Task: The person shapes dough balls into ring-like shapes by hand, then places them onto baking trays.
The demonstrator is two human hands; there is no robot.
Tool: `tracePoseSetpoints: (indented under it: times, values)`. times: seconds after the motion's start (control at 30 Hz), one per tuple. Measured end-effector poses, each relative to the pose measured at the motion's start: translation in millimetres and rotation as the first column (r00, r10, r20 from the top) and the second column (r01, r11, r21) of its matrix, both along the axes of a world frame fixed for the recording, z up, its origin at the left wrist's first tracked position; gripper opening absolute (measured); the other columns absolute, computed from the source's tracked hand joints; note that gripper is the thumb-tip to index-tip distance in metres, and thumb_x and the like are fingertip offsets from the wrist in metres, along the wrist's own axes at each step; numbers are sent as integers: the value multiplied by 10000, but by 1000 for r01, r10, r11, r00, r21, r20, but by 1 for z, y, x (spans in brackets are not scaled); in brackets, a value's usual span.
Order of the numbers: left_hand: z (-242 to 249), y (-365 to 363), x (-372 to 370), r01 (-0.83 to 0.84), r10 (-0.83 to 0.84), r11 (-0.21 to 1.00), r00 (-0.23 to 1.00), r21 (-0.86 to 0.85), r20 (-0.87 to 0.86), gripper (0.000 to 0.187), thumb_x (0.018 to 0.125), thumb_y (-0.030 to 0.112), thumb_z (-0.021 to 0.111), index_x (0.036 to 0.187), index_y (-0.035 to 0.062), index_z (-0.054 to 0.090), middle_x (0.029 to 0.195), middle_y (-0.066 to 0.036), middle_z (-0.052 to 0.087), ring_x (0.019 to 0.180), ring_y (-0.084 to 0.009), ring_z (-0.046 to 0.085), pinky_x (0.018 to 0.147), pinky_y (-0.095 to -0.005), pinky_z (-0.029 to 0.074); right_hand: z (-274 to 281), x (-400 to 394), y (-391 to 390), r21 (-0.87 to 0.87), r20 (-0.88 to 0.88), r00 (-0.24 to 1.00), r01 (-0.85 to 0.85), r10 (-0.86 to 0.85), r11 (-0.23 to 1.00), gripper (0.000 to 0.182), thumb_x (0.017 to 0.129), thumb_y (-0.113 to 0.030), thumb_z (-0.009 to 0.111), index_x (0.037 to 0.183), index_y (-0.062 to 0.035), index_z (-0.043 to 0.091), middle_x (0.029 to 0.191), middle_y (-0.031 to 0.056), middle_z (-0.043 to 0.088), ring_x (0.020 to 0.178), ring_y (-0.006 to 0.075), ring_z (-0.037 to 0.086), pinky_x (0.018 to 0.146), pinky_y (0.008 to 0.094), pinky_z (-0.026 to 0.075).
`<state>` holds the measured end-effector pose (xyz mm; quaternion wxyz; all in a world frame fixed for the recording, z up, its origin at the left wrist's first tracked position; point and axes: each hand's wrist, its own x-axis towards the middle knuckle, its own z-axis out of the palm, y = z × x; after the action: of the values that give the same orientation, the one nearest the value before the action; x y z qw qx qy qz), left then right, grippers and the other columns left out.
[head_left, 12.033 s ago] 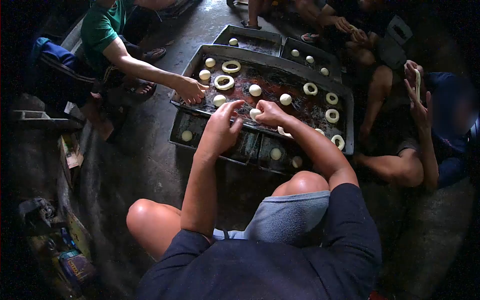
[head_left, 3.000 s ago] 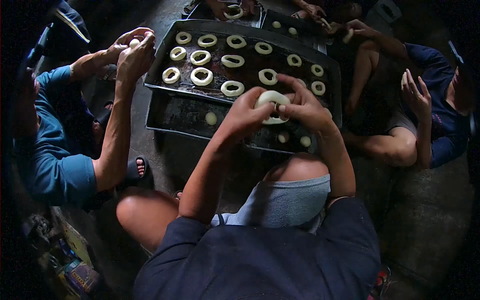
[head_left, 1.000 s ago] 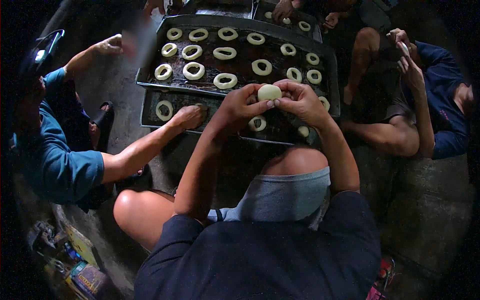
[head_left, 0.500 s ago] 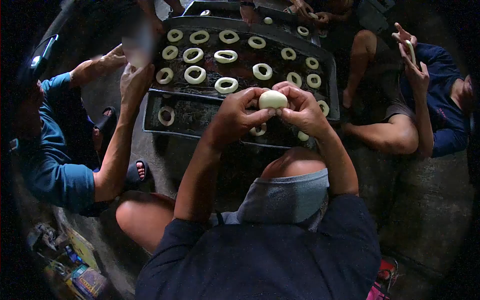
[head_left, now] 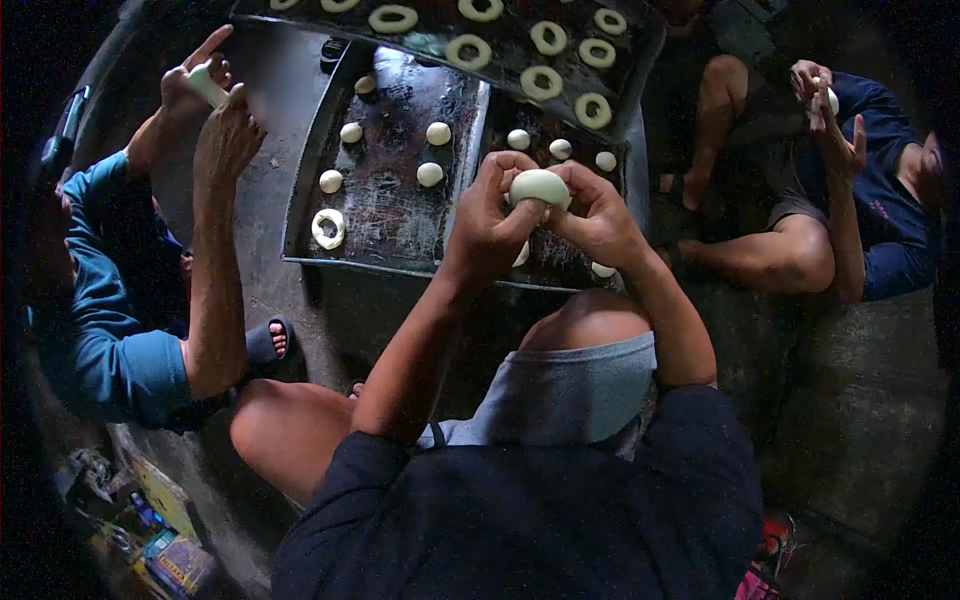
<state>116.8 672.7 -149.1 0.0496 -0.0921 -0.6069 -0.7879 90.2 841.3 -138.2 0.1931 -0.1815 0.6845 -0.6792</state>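
Observation:
A smooth, pale ball of dough [head_left: 541, 187] is pinched between my two hands, above the near edge of the lower trays. My left hand [head_left: 491, 210] grips its left side, thumb across the near face. On its right side, the fingers and thumb of my right hand [head_left: 597, 213] are closed. Beneath and beyond my hands lies a dark metal tray [head_left: 395, 215] with several small dough balls [head_left: 430, 175] and one dough ring [head_left: 328, 229]. My hands hide part of the tray to the right, where more dough balls [head_left: 518, 140] sit.
At the back, an upper tray [head_left: 440, 45] of dough rings [head_left: 469, 51] overhangs the lower ones. A person in a teal shirt [head_left: 130, 350] at left stretches dough [head_left: 206, 86] between both hands. Another person in dark blue [head_left: 890, 190] at right handles dough. Boxes [head_left: 178, 565] lie lower left.
The upper tray of rings has shifted away, uncovering the dough balls on the lower trays. My hands still hold the dough ball, turned slightly. The person at left has raised and spread both hands.

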Motion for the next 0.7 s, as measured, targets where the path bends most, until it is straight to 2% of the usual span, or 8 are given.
tracePoseSetpoints:
  times: [0.07,0.17,0.2,0.3,0.43,0.5,0.57,0.7]
  values:
    - [-1,-6,-4,3,-2,991,1000,-133,5,168,808,100,575,959,28,569,912,-93,636,838,-144,595,761,-303,481,7,1,1,-50,-169,985,20,-28,999,350,799,-42,642,1119,-43,502,1073,55,589,984,119,555,876,268,438]
    - [-12,-4,-11,-50,34,825,999,-562,-39,263,812,72,549,1069,26,517,871,-71,599,819,-139,571,718,-293,475,3,5,-2,-250,25,994,113,-110,962,471,801,-22,633,1221,-51,422,1085,80,586,1003,155,580,897,306,451]
    - [-7,-2,-8,-56,39,827,998,-559,-42,263,812,72,549,1069,26,517,871,-71,599,819,-139,571,718,-293,475,-3,3,-1,-219,86,991,120,-103,968,500,800,-16,627,1244,-51,401,1079,87,588,1004,165,588,900,317,457]
    - [13,-3,4,21,-51,981,987,193,153,327,850,51,510,1170,-1,464,794,-65,587,770,-125,568,664,-263,463,-1,4,0,-51,43,999,9,-7,999,577,790,-6,628,1287,-60,341,1036,92,600,967,172,603,863,316,483]
    - [-4,-1,-5,165,-118,955,973,-246,197,358,870,61,499,1208,-30,427,760,-39,554,623,-92,505,572,-239,428,5,2,0,-486,147,987,132,-68,864,530,794,-10,619,1261,-40,370,963,98,608,896,147,603,791,292,491]
    - [1,-8,-3,162,-153,987,967,-24,203,367,869,72,507,1211,-33,428,742,-27,537,608,-81,487,557,-232,414,-6,-1,3,-538,203,979,136,-29,832,495,800,-20,619,1242,-29,398,955,100,614,882,138,602,769,282,490]
    - [14,-17,-1,150,-194,968,955,201,223,393,857,96,531,1215,-33,431,710,3,494,575,-63,444,529,-215,385,-13,0,6,-23,307,934,-185,183,982,405,811,-42,623,1183,-6,466,910,82,626,848,122,600,755,272,480]
    - [-34,-14,-15,459,-443,887,819,46,365,291,853,102,516,1124,-5,503,778,1,525,629,-71,477,555,-208,398,-10,5,4,-493,189,979,166,-81,854,262,851,-64,608,1091,13,534,851,44,616,691,102,592,661,260,504]
